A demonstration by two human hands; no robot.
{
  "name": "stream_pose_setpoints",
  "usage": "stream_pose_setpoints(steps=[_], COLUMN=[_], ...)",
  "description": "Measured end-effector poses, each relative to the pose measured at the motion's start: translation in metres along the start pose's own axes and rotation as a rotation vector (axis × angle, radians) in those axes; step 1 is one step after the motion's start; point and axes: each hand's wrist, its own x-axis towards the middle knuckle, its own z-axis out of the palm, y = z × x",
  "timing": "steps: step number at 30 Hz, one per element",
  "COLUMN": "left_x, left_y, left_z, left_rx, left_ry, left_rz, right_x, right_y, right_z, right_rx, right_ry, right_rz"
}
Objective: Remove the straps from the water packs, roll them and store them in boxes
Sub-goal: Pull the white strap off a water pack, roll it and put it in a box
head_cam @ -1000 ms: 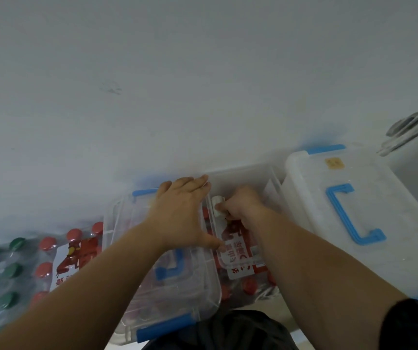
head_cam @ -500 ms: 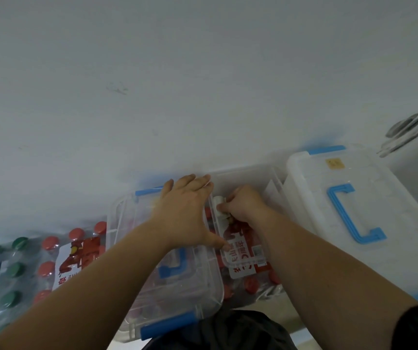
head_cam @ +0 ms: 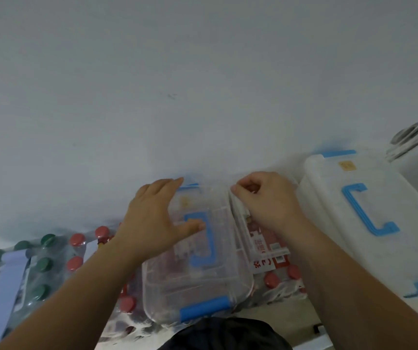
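Note:
My left hand (head_cam: 157, 221) lies flat with straight fingers on a clear lid (head_cam: 202, 271) that has a blue handle and blue clips. To its right, my right hand (head_cam: 266, 200) is curled over the far end of the open clear box (head_cam: 238, 223). Its fingertips pinch together on a small pale piece that looks like the rolled strap, mostly hidden by the fingers. Under the box and lid lies a wrapped water pack (head_cam: 276, 263) with red caps and a red-and-white label.
A closed white box (head_cam: 349, 251) with a blue handle stands at the right. At the left lies a green-capped water pack (head_cam: 41, 266) with a pale blue strap (head_cam: 3, 281) across it. A plain white wall rises directly behind everything.
The lid under my left hand has slid right, over more of the open box. My right hand has risen from inside the box to its far end.

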Motion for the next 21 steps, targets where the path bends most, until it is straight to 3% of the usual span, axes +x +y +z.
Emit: stream_pose_setpoints(steps=[4,8,14,21], left_x=[-0.035,-0.057,-0.076,-0.079], left_y=[-0.023,-0.041,-0.049,-0.046], left_z=[-0.009,-0.007,0.000,-0.006], left_rx=[-0.010,-0.061,-0.082,-0.186], left_ry=[-0.019,-0.114,-0.203,-0.217], left_rz=[-0.027,-0.049,0.075,0.098], right_x=[-0.038,-0.060,-0.076,-0.080], right_y=[-0.013,-0.017,-0.023,-0.031], right_z=[0.026,0.044,0.058,0.061], right_rx=[-0.073,-0.263,-0.412,-0.404], right_ry=[-0.097,-0.073,-0.092,-0.097], right_rz=[0.022,-0.011,0.043,0.117])
